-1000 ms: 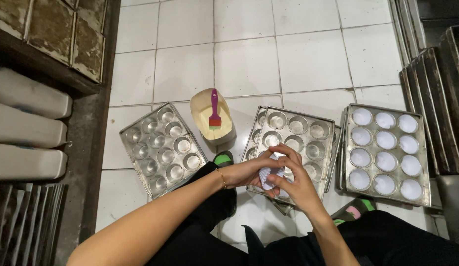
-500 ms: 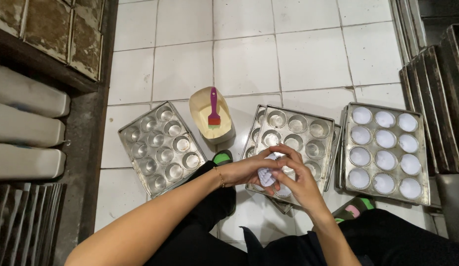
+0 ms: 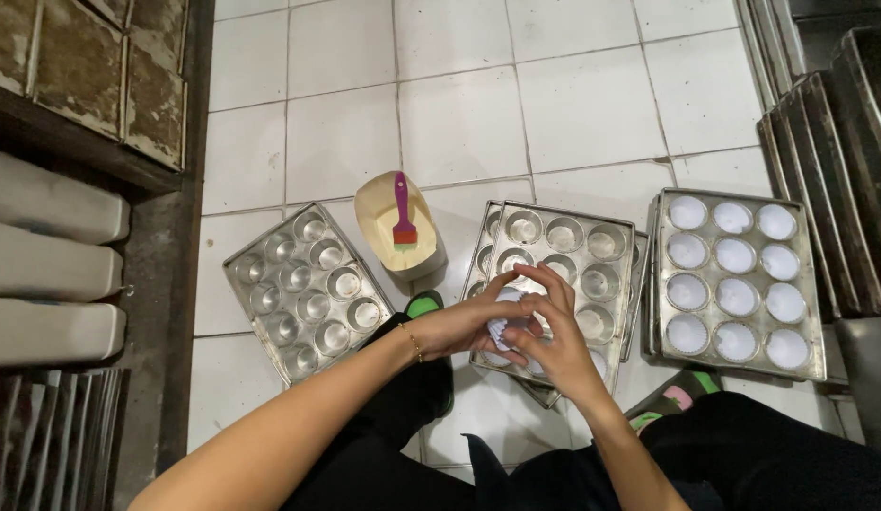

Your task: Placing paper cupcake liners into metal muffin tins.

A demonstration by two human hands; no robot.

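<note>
While hemmed by trays [image 3: 562,254], liners [image 3: 505,326] in both hands [image 3: 516,326].

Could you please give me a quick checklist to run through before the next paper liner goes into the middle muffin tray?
1. Liners in hand: both the left hand and the right hand hold the stack of white paper liners. Ok.
2. One liner separated from the stack: cannot tell, the fingers cover it.
3. Empty cups in the middle muffin tray: far rows are bare. Ok.
4. Right muffin tray: every cup lined. Ok.
5. Left muffin tray: no liners yet. Not ok.
6. Purple brush resting in its tub, off the trays. Ok.
</note>
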